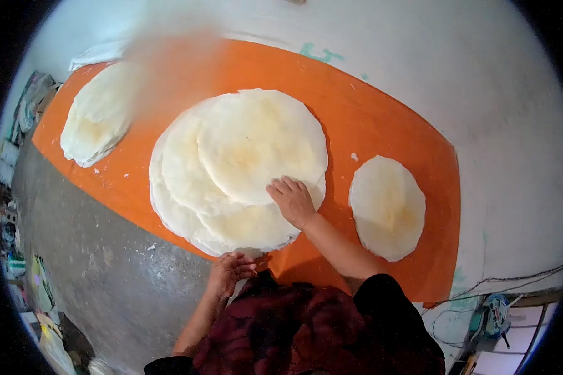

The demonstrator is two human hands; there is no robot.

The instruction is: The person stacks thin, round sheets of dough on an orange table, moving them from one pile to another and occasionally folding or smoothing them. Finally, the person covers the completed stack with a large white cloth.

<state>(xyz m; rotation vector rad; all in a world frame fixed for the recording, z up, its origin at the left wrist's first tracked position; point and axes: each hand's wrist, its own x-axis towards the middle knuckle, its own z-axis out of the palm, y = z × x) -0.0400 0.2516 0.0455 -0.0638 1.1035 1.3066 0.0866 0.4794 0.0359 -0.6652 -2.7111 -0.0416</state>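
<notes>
A broad pile of thin, round white sheets point(200, 162) with yellowish centres lies in the middle of an orange-covered table point(381, 119). Their material is not clear from here. The top sheet point(256, 140) sits off-centre, towards the far right of the pile. My right hand point(292, 201) rests flat on the near right edge of this sheet, fingers stretched out. Just off the pile's near edge, by the table's front, my left hand point(233, 270) has loosely bent fingers held apart, with nothing visible in them.
A single oval white sheet point(388, 208) lies to the right, and another stack point(97, 119) at the far left. A white wall point(456, 69) borders the table's far side. Grey floor point(112, 244) shows at left; cables point(500, 284) hang at lower right. A blur covers the upper left.
</notes>
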